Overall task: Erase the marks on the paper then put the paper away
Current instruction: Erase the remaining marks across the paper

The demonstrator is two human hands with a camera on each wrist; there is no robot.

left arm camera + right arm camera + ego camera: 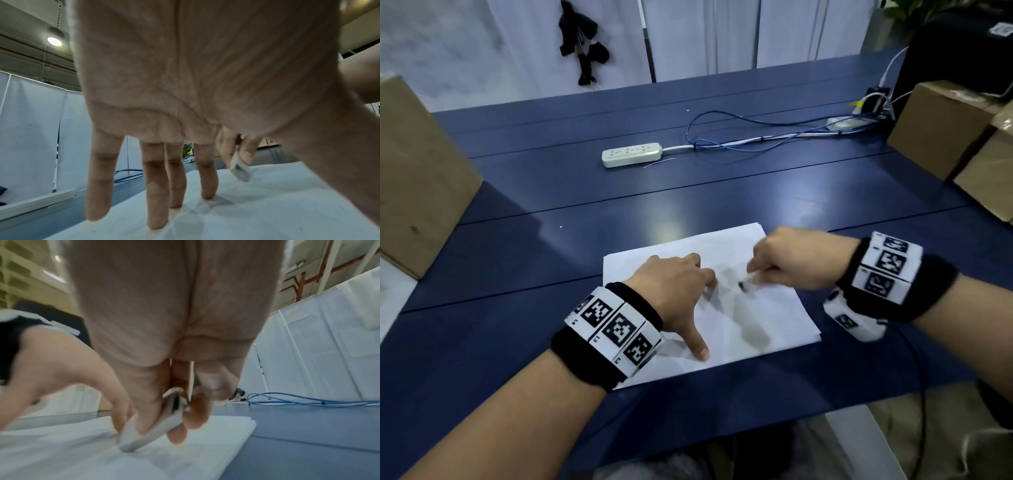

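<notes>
Left hand (674, 284), with marker-tagged black wristband (613, 337): nearest the head camera, lying palm-down on the paper, fingers straight and spread, tips pressing the sheet, thumb stretched out toward the near edge; it holds nothing.

Table (551, 192): dark blue, panelled, seams running across.

Cardboard boxes: one at the left edge (417, 178), others at the right edge (941, 126).

Paper (767, 318): white, a thin stack of sheets with edges slightly offset, lying flat near the front edge of the table between the two forearms. Faint grey smudging shows around the centre; any remaining marks are too blurred to read.

Right hand (794, 258): fingers curled, thumb and fingertips pinching the eraser.

Power strip (631, 155): white, well beyond the paper, its cord running right among blue cables (739, 137).

Eraser (148, 430): flat, pale grey-white, tilted, lower end dirty and touching the paper by the left fingertips.
</notes>
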